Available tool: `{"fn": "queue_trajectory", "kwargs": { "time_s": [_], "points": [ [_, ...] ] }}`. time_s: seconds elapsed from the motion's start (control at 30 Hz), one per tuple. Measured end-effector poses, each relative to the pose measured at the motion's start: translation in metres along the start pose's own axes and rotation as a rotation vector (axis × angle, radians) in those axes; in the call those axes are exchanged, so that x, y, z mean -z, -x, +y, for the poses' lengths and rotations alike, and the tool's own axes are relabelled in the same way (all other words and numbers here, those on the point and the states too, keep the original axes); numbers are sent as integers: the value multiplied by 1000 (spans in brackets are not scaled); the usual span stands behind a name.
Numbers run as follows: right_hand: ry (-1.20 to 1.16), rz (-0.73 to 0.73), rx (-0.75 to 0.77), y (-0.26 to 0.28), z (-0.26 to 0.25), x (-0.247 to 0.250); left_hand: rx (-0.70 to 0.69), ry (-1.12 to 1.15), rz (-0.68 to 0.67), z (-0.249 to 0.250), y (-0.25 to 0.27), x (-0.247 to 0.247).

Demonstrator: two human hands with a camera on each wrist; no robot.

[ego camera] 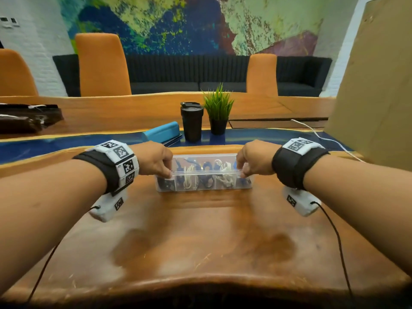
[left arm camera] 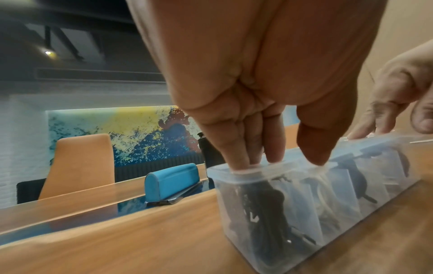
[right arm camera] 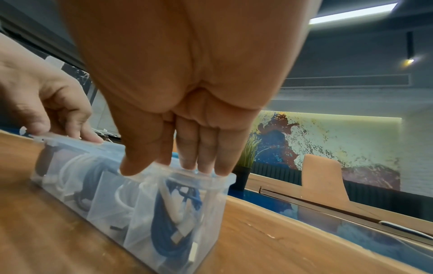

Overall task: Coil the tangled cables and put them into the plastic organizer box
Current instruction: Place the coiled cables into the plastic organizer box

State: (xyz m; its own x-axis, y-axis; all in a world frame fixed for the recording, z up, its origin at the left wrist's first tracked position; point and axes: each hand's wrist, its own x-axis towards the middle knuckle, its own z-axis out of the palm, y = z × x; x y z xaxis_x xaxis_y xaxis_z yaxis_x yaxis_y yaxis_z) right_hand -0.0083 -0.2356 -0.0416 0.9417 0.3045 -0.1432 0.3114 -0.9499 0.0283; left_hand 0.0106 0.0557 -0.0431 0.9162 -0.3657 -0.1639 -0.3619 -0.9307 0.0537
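A clear plastic organizer box (ego camera: 202,187) stands across the wooden table (ego camera: 200,237), its lid on top. Its compartments hold coiled cables: a black coil (left arm camera: 267,213) at the left end, white coils (ego camera: 188,177) in the middle, a blue cable (right arm camera: 175,213) with white plugs at the right end. My left hand (ego camera: 166,173) presses the lid's left end, straight fingers (left arm camera: 241,159) on top and the thumb at the near edge. At the right end my right hand (ego camera: 244,173) presses the same way, fingers (right arm camera: 206,165) straight on the lid.
Behind the box stand a black tumbler (ego camera: 191,121), a small potted plant (ego camera: 218,112) and a teal case (ego camera: 161,131). A tall cardboard box (ego camera: 374,85) rises at the right with a white cord (ego camera: 323,137) beside it. Dark bags (ego camera: 26,117) lie far left.
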Motion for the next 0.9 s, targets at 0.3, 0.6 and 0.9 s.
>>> {"fn": "queue_trajectory", "kwargs": {
  "time_s": [0.3, 0.6, 0.9],
  "points": [
    [81, 9, -11, 2, -8, -3, 70, -163, 60, 19, -1, -8],
    [209, 29, -91, 0, -25, -15, 100, -337, 59, 35, 0, -11],
    [88, 81, -56, 28, -29, -1, 79, -151, 10, 30, 5, 3]
  ]
}}
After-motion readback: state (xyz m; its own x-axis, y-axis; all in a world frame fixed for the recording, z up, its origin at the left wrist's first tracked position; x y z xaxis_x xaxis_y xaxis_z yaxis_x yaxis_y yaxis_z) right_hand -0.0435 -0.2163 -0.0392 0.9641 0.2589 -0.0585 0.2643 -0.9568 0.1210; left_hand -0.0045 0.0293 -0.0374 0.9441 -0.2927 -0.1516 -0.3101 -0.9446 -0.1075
